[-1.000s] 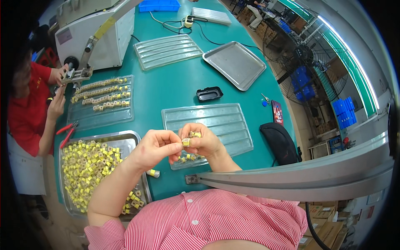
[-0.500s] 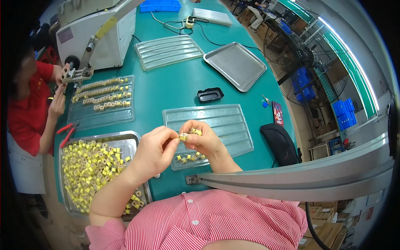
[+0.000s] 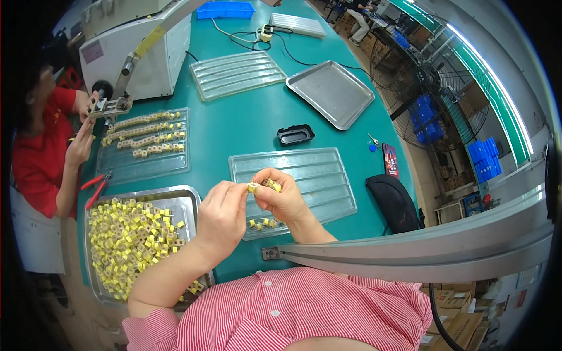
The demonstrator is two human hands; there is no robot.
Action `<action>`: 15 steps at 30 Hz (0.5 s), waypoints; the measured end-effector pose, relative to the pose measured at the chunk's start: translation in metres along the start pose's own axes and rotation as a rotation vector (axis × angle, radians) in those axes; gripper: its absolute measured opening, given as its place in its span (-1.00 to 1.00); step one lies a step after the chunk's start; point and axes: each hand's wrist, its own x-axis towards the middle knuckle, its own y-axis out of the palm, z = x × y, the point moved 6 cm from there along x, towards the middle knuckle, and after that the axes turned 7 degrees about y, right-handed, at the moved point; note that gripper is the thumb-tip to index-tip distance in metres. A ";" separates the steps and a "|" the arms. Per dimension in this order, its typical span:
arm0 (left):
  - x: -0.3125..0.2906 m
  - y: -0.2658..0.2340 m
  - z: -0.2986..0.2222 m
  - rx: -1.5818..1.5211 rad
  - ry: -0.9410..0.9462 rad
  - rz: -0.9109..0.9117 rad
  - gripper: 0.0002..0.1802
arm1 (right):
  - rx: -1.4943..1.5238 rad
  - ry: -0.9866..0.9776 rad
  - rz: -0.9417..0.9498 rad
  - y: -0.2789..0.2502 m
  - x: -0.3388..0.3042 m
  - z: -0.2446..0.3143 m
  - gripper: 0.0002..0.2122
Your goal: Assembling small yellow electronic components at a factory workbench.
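My right hand (image 3: 285, 202) is curled around several small yellow-wrapped transformers (image 3: 272, 185), above a clear ribbed plastic tray (image 3: 319, 175). My left hand (image 3: 221, 213) meets it, thumb and forefinger pinched at the edge of one transformer (image 3: 253, 187) that sticks out from the right hand's grip. Some of the fingertips are hidden. More yellow transformers (image 3: 263, 223) lie in the tray's nearest groove, partly covered by my right hand. At left, a metal tray (image 3: 188, 199) holds a heap of loose transformers (image 3: 129, 245), with my left forearm over its right side.
A co-worker in red (image 3: 44, 146) handles parts by a white machine (image 3: 137, 58). Near them are a tray of transformer rows (image 3: 143, 167) and red pliers (image 3: 96, 188). Beyond my hands lie a black box (image 3: 295, 134) and a metal tray (image 3: 333, 96). A metal rail (image 3: 410, 245) crosses at right.
My left hand has shifted slightly, its fingers turning more upright at the transformer. The right hand has risen a little with its transformers.
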 end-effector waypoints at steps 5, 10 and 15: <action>-0.005 0.008 -0.005 0.229 0.153 -0.026 -0.71 | -0.073 -0.050 -0.037 0.001 -0.001 0.005 -0.89; -0.006 0.009 0.000 0.278 0.224 0.015 -0.66 | -0.123 -0.034 -0.078 0.000 -0.001 0.005 -0.89; -0.002 0.006 0.010 -0.011 0.083 0.005 -0.71 | 0.018 0.015 -0.026 -0.003 0.002 0.000 -0.86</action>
